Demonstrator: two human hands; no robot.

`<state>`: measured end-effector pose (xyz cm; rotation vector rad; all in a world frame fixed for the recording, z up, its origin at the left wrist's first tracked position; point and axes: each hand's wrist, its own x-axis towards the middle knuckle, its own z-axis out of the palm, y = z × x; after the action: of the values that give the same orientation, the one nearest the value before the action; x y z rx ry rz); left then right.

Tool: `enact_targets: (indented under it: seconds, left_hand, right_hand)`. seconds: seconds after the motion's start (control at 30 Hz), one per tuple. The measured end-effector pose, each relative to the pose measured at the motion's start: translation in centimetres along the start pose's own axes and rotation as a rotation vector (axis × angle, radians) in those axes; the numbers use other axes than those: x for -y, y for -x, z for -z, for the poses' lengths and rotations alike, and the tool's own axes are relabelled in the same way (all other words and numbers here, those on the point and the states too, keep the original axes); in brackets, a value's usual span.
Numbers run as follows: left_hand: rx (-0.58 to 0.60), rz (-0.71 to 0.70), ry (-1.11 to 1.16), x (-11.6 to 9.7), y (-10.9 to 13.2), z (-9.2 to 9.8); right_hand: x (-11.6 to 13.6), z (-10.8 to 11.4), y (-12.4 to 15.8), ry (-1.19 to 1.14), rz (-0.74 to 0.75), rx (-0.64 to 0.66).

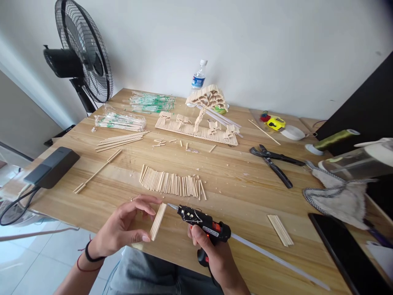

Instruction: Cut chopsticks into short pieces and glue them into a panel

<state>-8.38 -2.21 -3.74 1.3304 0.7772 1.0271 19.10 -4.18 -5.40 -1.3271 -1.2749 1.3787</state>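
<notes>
My left hand (123, 227) pinches a small flat panel of glued wooden sticks (158, 221) between thumb and fingers, just above the table's near edge. My right hand (211, 254) grips a black hot glue gun (202, 223); its metal nozzle points left and almost touches the panel's upper end. A long clear glue stick (276, 258) trails out of the gun's back to the right. Behind the hands lies a row of several short cut sticks (172, 184).
A stick model house on a stick base (199, 123) stands at the back, with a water bottle (199, 76) behind it. Pliers (273, 162), a cloth (334, 196), a second small stick panel (280, 229), wrapped chopsticks (121, 121), a black box (52, 166) and a fan (82, 53) surround the workspace.
</notes>
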Motion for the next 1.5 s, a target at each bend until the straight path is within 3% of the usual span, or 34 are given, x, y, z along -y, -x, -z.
enact_targets:
  seconds: [0.13, 0.23, 0.3, 0.43, 0.53, 0.7, 0.83, 0.9, 0.97, 1.13, 1.3, 1.4, 1.5]
  left_hand:
    - [0.012, -0.004, 0.0, 0.1, 0.0, 0.1]
    - [0.017, -0.005, 0.02, 0.2, 0.0, 0.2]
    - [0.02, -0.011, 0.024, 0.2, 0.0, 0.2]
    - [0.023, -0.018, 0.014, 0.1, -0.1, 0.2]
    - [0.024, -0.009, 0.023, 0.1, -0.1, 0.2]
    - [0.032, -0.001, 0.031, 0.3, 0.0, 0.0]
    - [0.065, -0.012, 0.018, 0.2, -0.2, -0.1]
    - [0.076, -0.018, 0.018, 0.2, -0.3, -0.1]
    - [0.081, -0.029, 0.023, 0.1, -0.4, -0.2]
    - [0.074, -0.049, 0.006, -0.3, -0.4, -0.4]
    - [0.083, -0.063, -0.028, -0.8, -0.4, -0.7]
    - [0.121, -0.047, -0.028, -0.8, -0.5, -0.7]
    - [0.125, -0.056, -0.011, -0.7, -0.5, -0.7]
  right_hand:
    - [0.8, 0.0, -0.1, -0.101, 0.021, 0.017]
    - [1.8, 2.1, -0.2, -0.136, 0.032, 0.041]
    - [2.6, 4.8, -0.7, 0.009, 0.02, -0.025]
    - [3.5, 11.1, -3.4, 0.665, 0.085, -0.207]
    - [2.8, 14.5, -5.8, 0.896, 0.197, -0.359]
    - [1.0, 17.8, -7.5, 0.998, 0.203, -0.281]
    - [2.7, 18.3, -7.3, 1.014, 0.328, -0.205]
    - [4.7, 16.8, -7.4, 0.999, 0.453, -0.212]
    - [6.8, 14.0, -7.8, 0.938, 0.568, -0.143]
    - [10.3, 3.4, -9.8, 0.773, 0.6, 0.172]
    - [9.9, -5.6, -13.1, 0.801, 0.544, 0.286]
    - [8.9, -8.7, -14.9, 0.85, 0.548, 0.326]
    - [8.1, -10.5, -15.9, 0.913, 0.533, 0.372]
